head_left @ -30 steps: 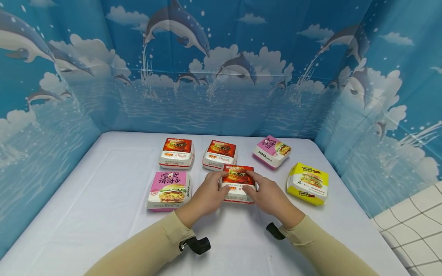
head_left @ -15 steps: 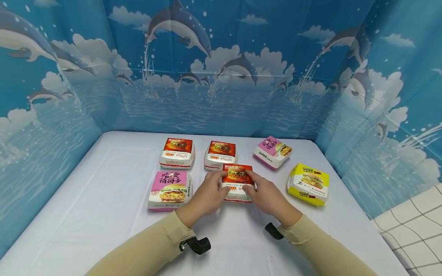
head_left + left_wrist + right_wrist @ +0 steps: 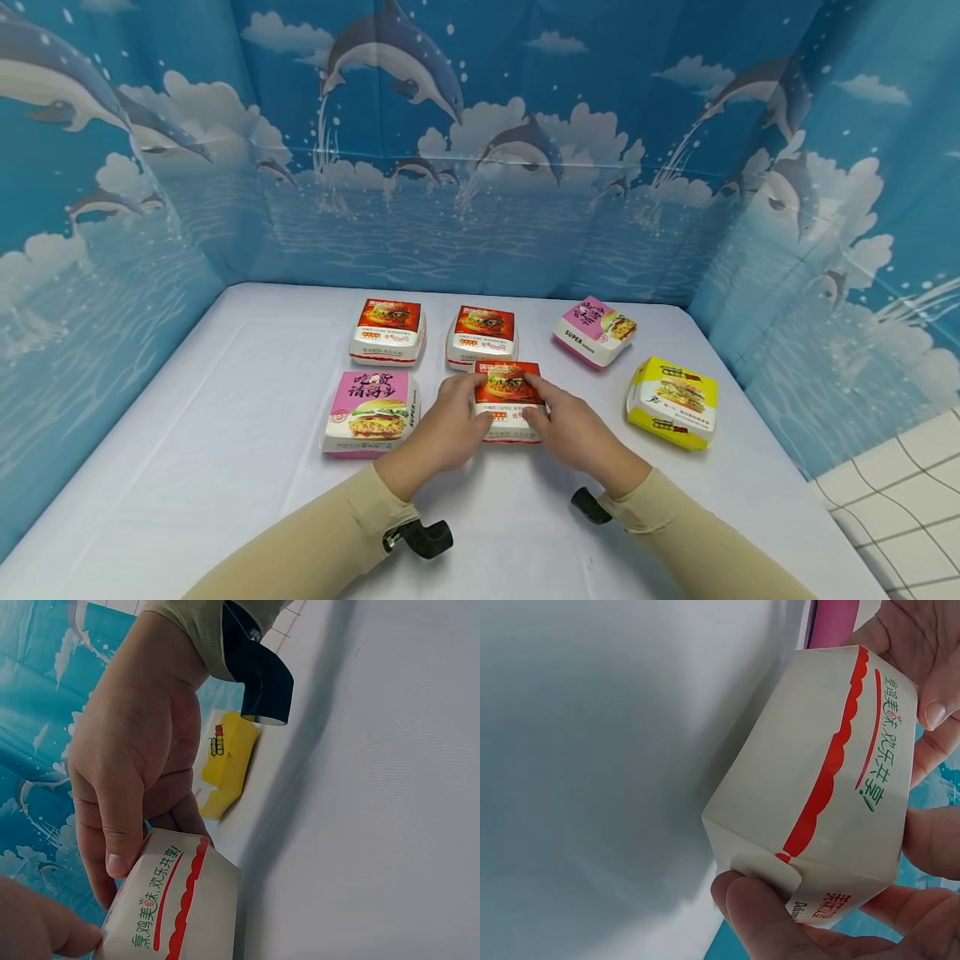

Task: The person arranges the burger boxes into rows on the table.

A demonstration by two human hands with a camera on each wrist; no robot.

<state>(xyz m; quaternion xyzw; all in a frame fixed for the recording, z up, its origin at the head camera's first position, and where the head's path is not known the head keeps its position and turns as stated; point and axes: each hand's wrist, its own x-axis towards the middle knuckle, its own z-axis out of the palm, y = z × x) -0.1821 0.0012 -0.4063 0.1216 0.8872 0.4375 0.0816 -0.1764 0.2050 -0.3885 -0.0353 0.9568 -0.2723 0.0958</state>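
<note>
I see the left hand (image 3: 450, 421) and right hand (image 3: 576, 425), each grip holding one side of a red burger box (image 3: 507, 407); it is just in front of a second red box (image 3: 483, 332); a pink box (image 3: 369, 412) sits by the left hand.

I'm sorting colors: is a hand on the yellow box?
No: left hand and right hand hold a red-topped box; the yellow box stands apart.
</note>
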